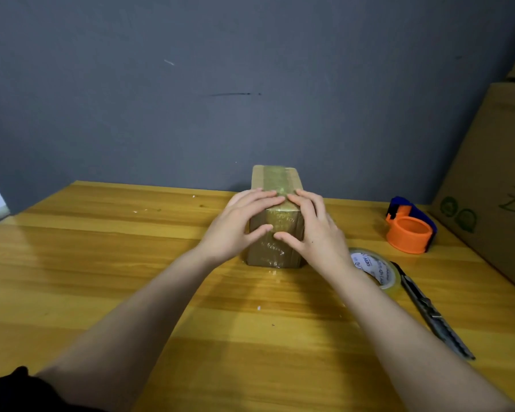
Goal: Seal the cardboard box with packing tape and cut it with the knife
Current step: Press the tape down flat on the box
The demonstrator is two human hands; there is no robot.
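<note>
both hands, left [238,224] and right [315,227], press flat on the taped box [275,185]; tape roll [375,267] by right wrist, print unreadable.

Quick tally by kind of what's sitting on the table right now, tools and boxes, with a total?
Cardboard boxes: 2, the small taped box under both hands and a large cardboard box at the right edge
Clear packing tape rolls: 1
Orange tape dispensers: 1
Utility knives: 1
Total: 5
</note>
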